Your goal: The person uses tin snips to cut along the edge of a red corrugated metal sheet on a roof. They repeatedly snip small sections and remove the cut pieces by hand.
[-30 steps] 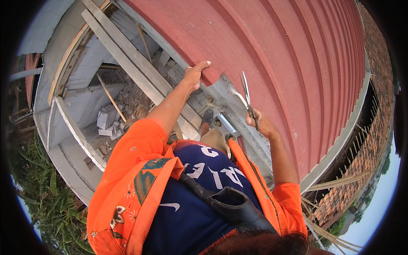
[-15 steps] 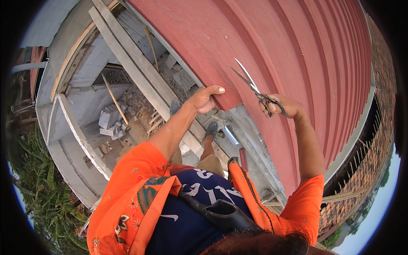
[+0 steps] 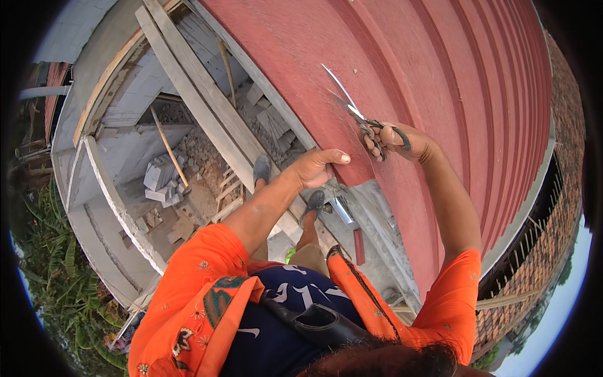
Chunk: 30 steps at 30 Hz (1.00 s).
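My left hand grips the near left corner of a red ribbed roofing sheet. Its thumb lies on top, and the other fingers are mostly hidden below the edge. In my right hand is a pair of scissors with dark handles, my fingers through the loops. The blades are spread apart and point away to the far left, over the sheet and beyond my left hand. Just in front of me, the sheet's cut end shows grey concrete beneath.
Long wooden planks run along the left, above a pit with stacked grey blocks and rubble. My feet stand on boards and a ledge, beside a silvery cylinder and a red strip. A tiled roof lies at the right.
The scissors and my right hand have moved farther away and to the left over the sheet. My left hand sits slightly nearer and more to the right, still gripping the sheet's edge.
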Motion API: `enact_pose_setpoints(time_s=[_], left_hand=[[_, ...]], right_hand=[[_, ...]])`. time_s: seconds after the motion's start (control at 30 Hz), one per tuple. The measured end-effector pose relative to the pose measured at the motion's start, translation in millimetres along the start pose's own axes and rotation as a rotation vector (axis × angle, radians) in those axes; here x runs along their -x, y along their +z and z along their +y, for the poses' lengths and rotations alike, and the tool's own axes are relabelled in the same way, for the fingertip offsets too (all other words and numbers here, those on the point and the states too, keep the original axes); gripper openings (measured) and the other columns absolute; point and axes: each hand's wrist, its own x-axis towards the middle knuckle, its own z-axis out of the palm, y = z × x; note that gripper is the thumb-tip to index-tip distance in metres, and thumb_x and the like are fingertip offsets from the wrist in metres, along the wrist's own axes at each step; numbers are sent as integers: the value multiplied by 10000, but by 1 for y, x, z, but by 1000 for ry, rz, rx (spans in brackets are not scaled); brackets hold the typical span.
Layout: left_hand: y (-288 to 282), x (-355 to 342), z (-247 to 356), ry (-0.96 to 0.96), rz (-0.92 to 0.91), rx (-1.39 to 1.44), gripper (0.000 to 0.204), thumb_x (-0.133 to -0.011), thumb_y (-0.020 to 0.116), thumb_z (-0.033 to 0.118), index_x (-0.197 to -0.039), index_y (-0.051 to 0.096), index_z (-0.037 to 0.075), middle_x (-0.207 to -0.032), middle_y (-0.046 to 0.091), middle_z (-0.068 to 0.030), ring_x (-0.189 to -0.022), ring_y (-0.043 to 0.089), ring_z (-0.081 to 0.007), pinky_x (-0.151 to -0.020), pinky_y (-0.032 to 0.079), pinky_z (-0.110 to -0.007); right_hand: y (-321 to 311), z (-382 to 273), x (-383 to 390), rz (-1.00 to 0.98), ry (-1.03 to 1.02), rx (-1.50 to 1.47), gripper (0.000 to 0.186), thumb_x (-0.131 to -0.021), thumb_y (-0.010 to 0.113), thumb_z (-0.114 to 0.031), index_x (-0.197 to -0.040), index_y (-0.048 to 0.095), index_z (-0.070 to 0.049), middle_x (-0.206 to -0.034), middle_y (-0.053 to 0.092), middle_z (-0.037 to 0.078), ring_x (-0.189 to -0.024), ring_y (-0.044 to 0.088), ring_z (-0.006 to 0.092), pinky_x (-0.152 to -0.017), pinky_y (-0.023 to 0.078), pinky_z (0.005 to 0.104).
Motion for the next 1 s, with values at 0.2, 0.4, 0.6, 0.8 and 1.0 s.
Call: enact_pose_setpoints(time_s=[0.2,0.4,0.6,0.8,1.0], left_hand=[[16,5,6,32,15,-30,625,-907,823,167,-1468,578,44,-1351,691,-107,-1272,678,-247,-1147,534,-477],[15,4,6,23,7,-18,628,-898,812,147,-1471,575,45,-1351,688,-109,-1274,680,-261,-1155,532,-493],[-20,-7,-4,-8,-17,3,623,-892,796,113,-1469,583,20,-1389,692,-147,-1286,689,-281,-1160,538,-495],[-21,-9,3,24,-63,-32,603,-897,785,89,-1463,591,18,-1387,693,-141,-1293,686,-280,-1151,550,-480],[-37,-12,-3,-18,4,-16,607,-901,790,83,-1473,590,48,-1378,695,-119,-1301,680,-266,-1149,561,-478]], right_hand=[[20,-30,-19,153,-51,165,834,-919,611,-901,-908,708,-73,-765,649,50,-711,632,165,-644,497,311],[23,-23,-24,191,-40,179,785,-915,673,-861,-873,713,-78,-716,643,37,-672,620,154,-627,491,310],[36,-14,-27,318,-10,62,663,-899,800,-750,-863,707,-94,-694,620,-5,-629,601,112,-553,451,279],[41,4,-33,381,-31,36,619,-896,830,-709,-858,681,-110,-714,610,-18,-616,572,84,-534,425,272],[52,7,-40,465,-30,79,554,-837,938,-594,-840,686,-100,-667,607,-16,-564,569,102,-511,429,281]])
